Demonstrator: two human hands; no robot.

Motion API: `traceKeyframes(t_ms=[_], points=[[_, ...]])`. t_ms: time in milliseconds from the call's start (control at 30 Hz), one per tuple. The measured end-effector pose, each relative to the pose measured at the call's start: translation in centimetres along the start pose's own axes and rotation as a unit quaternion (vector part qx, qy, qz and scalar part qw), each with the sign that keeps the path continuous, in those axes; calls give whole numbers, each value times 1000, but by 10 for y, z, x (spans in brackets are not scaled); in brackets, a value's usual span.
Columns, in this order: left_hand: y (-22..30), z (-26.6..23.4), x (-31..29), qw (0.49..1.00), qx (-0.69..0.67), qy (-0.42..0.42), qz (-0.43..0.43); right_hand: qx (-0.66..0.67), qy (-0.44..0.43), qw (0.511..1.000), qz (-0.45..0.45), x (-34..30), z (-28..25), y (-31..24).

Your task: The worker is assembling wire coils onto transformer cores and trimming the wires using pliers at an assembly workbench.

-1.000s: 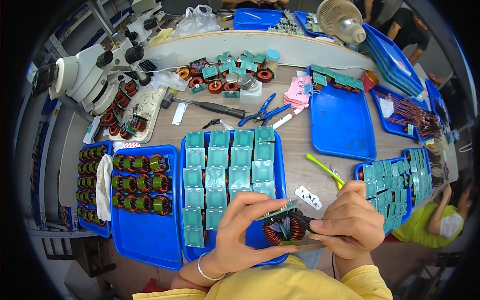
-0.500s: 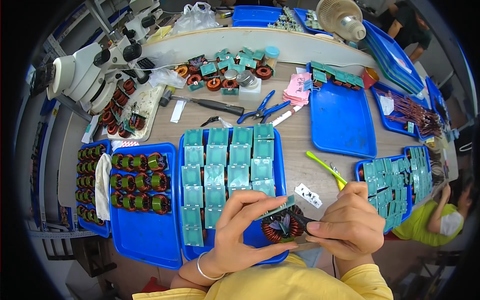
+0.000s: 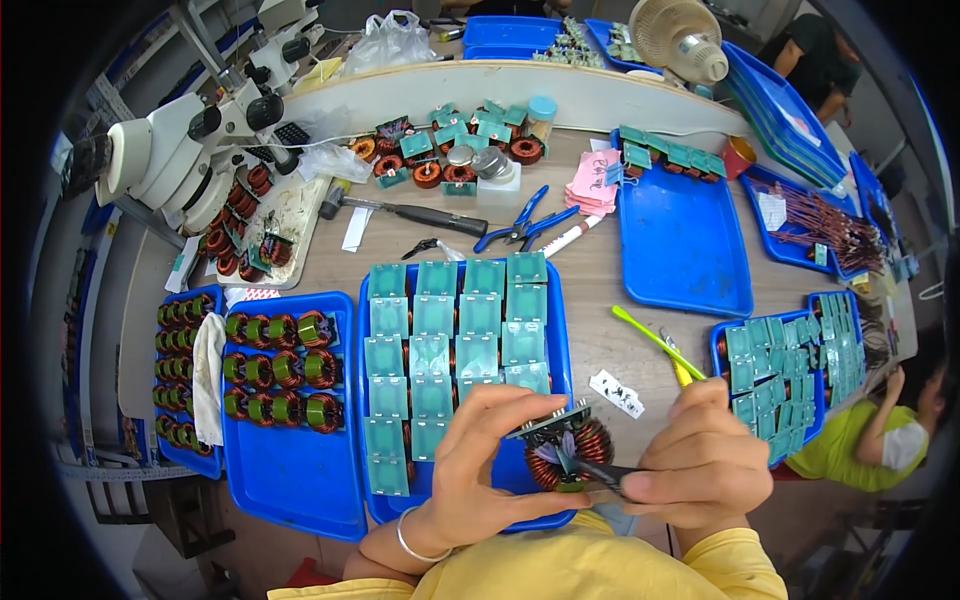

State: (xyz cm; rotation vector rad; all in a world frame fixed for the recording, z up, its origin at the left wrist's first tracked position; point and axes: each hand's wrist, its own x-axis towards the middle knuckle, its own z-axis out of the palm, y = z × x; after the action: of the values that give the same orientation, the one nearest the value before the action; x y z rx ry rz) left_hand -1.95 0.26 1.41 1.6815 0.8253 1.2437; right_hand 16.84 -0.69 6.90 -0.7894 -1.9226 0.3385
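My left hand grips a copper-wound toroidal coil between thumb and fingers, above the near right corner of the middle blue tray. A small green circuit board with metal pins sits on the coil's upper side. In my right hand is a slim black tool like tweezers, its tip at the coil's centre beside some purplish-grey material. Rows of board-topped coils fill much of the middle tray.
On the left, two blue trays hold coils with green blocks. A hammer, blue-handled pliers and a lime-green stick lie on the table. A microscope stands far left. Another person sits at right.
The coil has tilted in my left hand, so the board's pins show more. The black tool has shifted lower, with its tip further toward the coil's near side.
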Motion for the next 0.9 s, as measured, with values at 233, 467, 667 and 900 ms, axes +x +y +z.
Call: traceKeyframes(t_ms=[233,467,667,900], points=[[-8,5,-1,951,-303,-62,-4,-13,71,992,105,-3,-3,6],[-7,2,-1,964,-255,-69,17,13,-56,987,148,3,-4,-4],[-3,8,-4,971,-232,-62,2,13,-59,990,126,2,-1,-3],[6,2,0,991,-89,-70,-69,30,-27,985,168,0,-1,6]])
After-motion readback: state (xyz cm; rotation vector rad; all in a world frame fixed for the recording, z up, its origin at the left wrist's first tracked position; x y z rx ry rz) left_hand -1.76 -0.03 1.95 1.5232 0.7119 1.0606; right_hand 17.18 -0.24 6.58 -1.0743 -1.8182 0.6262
